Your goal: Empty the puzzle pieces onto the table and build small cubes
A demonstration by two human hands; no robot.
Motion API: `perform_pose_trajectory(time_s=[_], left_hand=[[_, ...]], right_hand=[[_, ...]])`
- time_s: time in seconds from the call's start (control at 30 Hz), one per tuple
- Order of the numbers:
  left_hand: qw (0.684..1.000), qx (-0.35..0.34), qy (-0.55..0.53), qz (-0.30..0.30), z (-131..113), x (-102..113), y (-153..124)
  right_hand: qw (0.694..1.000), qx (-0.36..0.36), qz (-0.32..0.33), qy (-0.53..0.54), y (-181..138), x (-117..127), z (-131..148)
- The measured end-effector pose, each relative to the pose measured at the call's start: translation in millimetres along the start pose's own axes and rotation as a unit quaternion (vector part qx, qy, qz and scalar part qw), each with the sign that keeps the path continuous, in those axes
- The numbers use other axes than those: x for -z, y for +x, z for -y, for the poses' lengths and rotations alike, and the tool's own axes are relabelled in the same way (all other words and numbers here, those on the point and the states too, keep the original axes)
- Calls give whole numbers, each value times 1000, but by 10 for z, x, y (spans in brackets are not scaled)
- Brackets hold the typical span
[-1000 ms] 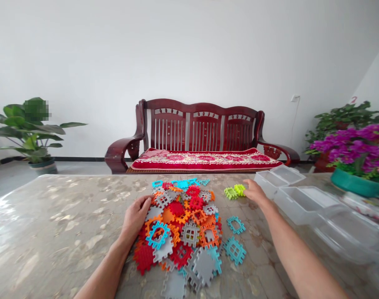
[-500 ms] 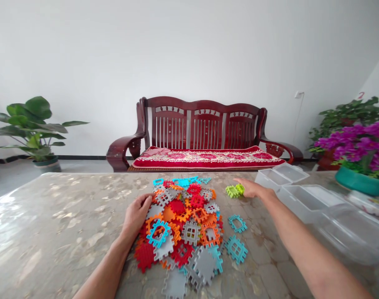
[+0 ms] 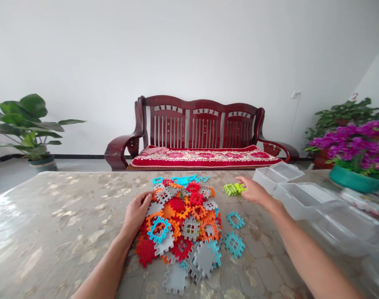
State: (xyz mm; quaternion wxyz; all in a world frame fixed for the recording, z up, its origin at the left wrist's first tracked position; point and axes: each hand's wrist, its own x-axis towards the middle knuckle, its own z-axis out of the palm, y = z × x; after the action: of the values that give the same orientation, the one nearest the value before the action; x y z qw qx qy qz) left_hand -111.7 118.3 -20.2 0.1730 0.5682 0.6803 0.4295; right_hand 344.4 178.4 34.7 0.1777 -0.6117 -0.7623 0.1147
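Note:
A heap of flat interlocking plastic tiles [image 3: 185,226] in red, orange, grey and blue lies on the marble-patterned table [image 3: 58,232]. My left hand [image 3: 136,214] rests palm down on the heap's left edge, its fingers curled over the tiles. Right of the heap lie two lime-green tiles [image 3: 234,189]. My right hand [image 3: 253,190] reaches to them, fingertips touching the nearer green tile, fingers loosely stretched. Two blue tiles [image 3: 235,232] lie apart from the heap at its right.
Clear plastic boxes [image 3: 301,195] stand in a row along the table's right side. A teal pot of purple flowers [image 3: 354,160] is at far right. Beyond the table stand a dark wooden bench [image 3: 202,137] with a red cushion and a potted plant [image 3: 30,128] at left.
My right hand has drawn back slightly toward me beside the green tiles. My left hand stays on the heap. The view has shifted a little.

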Motion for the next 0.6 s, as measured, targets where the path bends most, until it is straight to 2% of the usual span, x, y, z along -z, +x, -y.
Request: perform_pose_trajectory(time_s=[0.13,0.27,0.43,0.53,0.6], left_hand=[[1000,-5,-12,-3,-13,0,-7],[1000,-11,-21,-8,-22,-6,-12],[999,-13,-44,-8,-52,-6,-27],[998,-33,-57,14,-87,2,-45],[997,-49,-46,29,-104,8,-55]], right_hand=[[991,74,94,53,-431,-71,210],[987,56,137,60,-675,-244,298],[985,49,116,118,-616,-355,382],[992,39,60,100,-442,-335,509],[994,59,21,89,-298,-337,658]])
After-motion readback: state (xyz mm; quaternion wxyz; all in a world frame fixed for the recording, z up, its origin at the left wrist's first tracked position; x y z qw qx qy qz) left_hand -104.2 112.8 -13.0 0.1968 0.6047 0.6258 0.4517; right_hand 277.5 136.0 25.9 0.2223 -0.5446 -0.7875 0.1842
